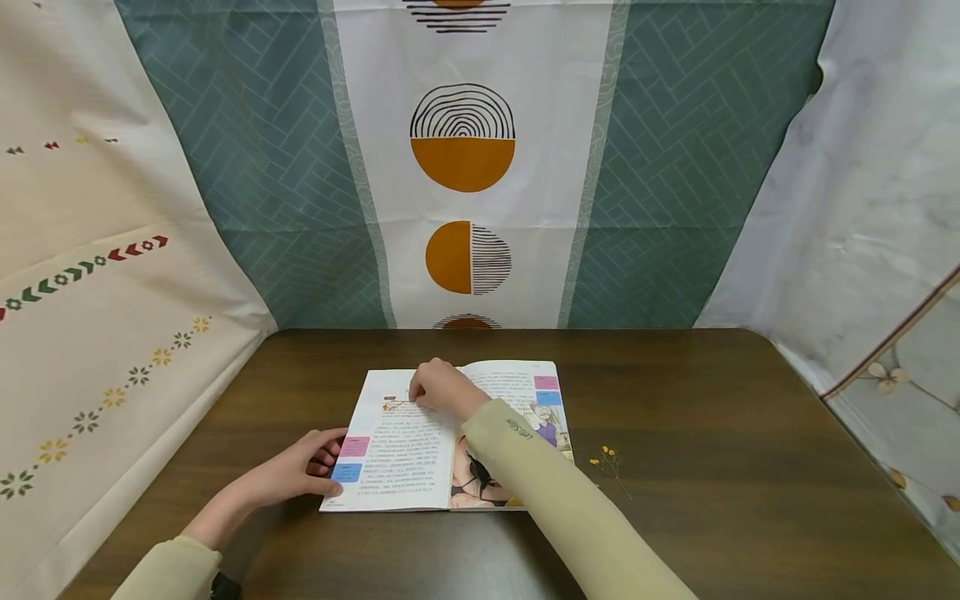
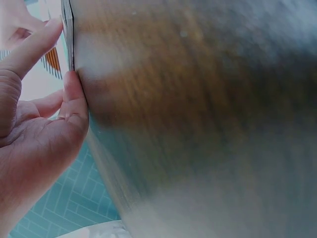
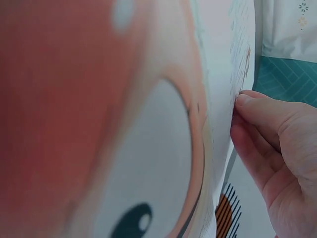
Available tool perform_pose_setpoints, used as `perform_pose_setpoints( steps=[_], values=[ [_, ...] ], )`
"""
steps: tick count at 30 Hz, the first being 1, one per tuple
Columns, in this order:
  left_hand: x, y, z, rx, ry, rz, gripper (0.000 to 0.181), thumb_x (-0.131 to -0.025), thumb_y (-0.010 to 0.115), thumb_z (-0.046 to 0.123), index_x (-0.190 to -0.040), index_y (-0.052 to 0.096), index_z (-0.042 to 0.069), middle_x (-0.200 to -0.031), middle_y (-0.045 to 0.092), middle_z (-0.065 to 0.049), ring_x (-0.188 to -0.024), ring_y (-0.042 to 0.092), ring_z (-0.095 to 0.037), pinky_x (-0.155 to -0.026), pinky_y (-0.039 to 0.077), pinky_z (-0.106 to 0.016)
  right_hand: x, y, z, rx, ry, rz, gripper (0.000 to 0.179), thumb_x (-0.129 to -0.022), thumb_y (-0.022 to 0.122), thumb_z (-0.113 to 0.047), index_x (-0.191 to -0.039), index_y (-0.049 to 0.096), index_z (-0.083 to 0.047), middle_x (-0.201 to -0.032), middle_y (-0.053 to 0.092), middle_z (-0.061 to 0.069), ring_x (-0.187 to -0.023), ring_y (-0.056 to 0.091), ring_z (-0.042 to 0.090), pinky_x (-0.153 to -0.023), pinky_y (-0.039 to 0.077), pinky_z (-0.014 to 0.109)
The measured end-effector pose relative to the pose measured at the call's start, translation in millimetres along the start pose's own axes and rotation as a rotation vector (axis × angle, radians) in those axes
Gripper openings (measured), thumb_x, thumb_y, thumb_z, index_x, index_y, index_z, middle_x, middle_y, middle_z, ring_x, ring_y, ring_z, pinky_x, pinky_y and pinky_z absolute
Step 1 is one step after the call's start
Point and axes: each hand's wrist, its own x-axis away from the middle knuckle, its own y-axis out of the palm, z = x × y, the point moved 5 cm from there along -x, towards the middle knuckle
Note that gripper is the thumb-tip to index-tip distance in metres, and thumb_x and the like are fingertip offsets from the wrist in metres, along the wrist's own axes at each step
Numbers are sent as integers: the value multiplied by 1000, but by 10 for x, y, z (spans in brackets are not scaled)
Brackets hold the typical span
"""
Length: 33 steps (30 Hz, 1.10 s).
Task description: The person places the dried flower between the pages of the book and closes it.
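An open book with printed text and coloured pictures lies on the brown table. At its left edge my left hand holds the book, thumb over the lower left corner and fingers curled at the page edge. My right hand reaches across to the upper part of the left page, near the fold. Thumb and forefinger, close together in the right wrist view, pinch the thin stem of a small dried flower sprig, whose yellow heads lie toward the left on the page. My right forearm hides part of the right page.
Another yellow flower sprig lies on the table just right of the book. Patterned cloth hangs behind the table, with a cream cloth along the left and a pale one along the right.
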Motion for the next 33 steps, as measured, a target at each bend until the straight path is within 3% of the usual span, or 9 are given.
perform_pose_setpoints(
  steps=[7, 15, 23, 33],
  values=[
    [-36, 0, 1, -8, -11, -2, 86, -83, 79, 20, -146, 29, -12, -118, 42, -17, -103, 41, -19, -82, 46, -17, 9, -1, 21, 59, 23, -6, 13, -91, 71, -16, -100, 80, -20, -99, 76, -6, -86, 65, 7, -78, 51, 18],
    [-37, 24, 0, 16, 10, -13, 86, -84, 78, 19, -146, 27, -13, -119, 42, -18, -102, 40, -17, -82, 46, -18, 150, -69, 47, 57, 38, -39, 24, -91, 71, -22, -115, 74, -19, -98, 72, -5, -83, 58, 6, -74, 48, 21],
    [-21, 7, -28, 9, -2, 3, 88, -83, 79, 21, -147, 28, -11, -119, 42, -17, -101, 41, -10, -83, 45, -16, 367, -372, 265, -1, 64, 56, 26, -92, 70, -23, -117, 73, -14, -107, 73, 0, -96, 65, 13, -83, 53, 26],
    [-9, 7, -9, 22, 15, -3, 87, -84, 78, 20, -147, 27, -13, -119, 42, -19, -100, 41, -7, -82, 45, -17, 631, -603, 662, -54, 138, 144, 24, -92, 70, -19, -115, 73, -10, -106, 72, 4, -93, 61, 16, -86, 53, 31]
  ],
)
